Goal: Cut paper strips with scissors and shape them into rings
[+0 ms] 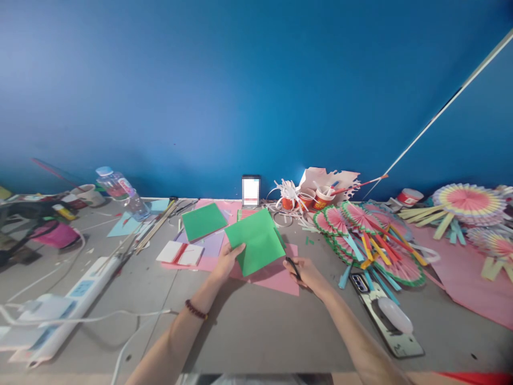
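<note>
My left hand (226, 261) pinches the lower left edge of a green paper sheet (256, 240), thumb on top, holding it tilted above the table. Around the black handle of what look like scissors (294, 268) the fingers of my right hand (308, 272) are closed. The scissors lie at the sheet's right corner; their blades are hard to see. Behind the sheet, pink paper (280, 283) lies flat. A second green sheet (204, 221) rests to the left, near a white bundle with a red band (180, 253).
A phone with a white mouse-like object (395, 314) on it lies right, below folded paper fans (372, 230). A lit screen (251, 191) stands by the blue wall. Left are a power strip (76, 305), cables and a plastic bottle (120, 187). Cups (323, 198) stand at the back.
</note>
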`<state>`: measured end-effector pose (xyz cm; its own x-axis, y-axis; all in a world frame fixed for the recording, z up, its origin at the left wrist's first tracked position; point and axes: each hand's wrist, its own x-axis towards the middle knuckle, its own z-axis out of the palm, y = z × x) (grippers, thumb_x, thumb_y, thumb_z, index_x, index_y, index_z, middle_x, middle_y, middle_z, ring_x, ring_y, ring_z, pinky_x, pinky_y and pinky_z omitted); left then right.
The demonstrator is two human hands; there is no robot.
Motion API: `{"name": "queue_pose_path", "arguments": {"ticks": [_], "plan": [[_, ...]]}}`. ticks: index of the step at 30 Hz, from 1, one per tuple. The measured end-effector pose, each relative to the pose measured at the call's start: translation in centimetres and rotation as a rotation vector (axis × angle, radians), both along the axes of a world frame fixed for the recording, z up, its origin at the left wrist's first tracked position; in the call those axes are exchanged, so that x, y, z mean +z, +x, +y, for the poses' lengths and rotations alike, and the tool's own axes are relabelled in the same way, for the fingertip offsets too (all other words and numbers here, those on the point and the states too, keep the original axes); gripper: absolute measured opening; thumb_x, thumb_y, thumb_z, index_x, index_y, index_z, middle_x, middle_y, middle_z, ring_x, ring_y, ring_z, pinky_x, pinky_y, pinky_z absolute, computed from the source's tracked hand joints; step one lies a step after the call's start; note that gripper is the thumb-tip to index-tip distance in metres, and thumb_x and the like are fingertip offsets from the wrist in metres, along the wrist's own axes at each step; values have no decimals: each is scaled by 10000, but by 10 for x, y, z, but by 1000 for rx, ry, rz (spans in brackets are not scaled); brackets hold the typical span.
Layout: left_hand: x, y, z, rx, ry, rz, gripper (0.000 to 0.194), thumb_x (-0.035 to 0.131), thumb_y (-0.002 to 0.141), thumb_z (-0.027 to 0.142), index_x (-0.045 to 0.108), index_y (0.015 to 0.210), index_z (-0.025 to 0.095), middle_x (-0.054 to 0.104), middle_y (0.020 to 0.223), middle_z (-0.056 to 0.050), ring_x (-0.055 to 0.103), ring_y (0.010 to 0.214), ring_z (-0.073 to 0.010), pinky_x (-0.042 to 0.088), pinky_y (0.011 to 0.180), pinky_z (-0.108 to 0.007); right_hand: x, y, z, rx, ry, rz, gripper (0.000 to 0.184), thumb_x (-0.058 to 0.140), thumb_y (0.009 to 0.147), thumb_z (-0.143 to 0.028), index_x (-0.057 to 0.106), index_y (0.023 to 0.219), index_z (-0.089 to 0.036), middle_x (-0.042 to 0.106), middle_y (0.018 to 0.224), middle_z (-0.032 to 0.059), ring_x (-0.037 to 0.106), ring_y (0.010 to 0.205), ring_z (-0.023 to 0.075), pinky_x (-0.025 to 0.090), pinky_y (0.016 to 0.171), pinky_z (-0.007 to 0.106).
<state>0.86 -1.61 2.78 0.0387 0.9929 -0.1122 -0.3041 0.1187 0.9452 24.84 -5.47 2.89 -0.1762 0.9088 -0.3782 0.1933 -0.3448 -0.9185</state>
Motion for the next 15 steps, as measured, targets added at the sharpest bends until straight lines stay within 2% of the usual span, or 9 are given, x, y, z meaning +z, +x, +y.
{"name": "queue_pose_path", "arguments": {"ticks": [3, 10, 15], "plan": [[-1, 0, 0, -6, 1, 11, 419, 797, 585, 434, 726, 899, 166, 721, 1048, -107, 630, 1043, -311, 443, 966, -446, 4, 0, -1, 16, 10, 1, 438, 606, 693, -601, 450, 616, -200, 418, 389, -88, 255, 277, 27, 151, 333, 197], [-2, 0, 0, -29, 0, 12, 449, 802, 584, 429, 724, 930, 153, 719, 1055, -116, 630, 1049, -322, 437, 974, -451, 0, 1, 0, 41, 13, 5, 407, 586, 727, -565, 440, 620, -201, 447, 407, -79, 271, 274, 29, 164, 326, 187], [-4, -1, 0, -67, 0, 25, 493, 802, 590, 441, 719, 970, 137, 708, 1083, -128, 619, 1073, -331, 425, 991, -458, 8, 0, -1, 51, 22, 7, 395, 576, 728, -545, 434, 602, -198, 443, 414, -76, 268, 279, 25, 157, 333, 185]]}}
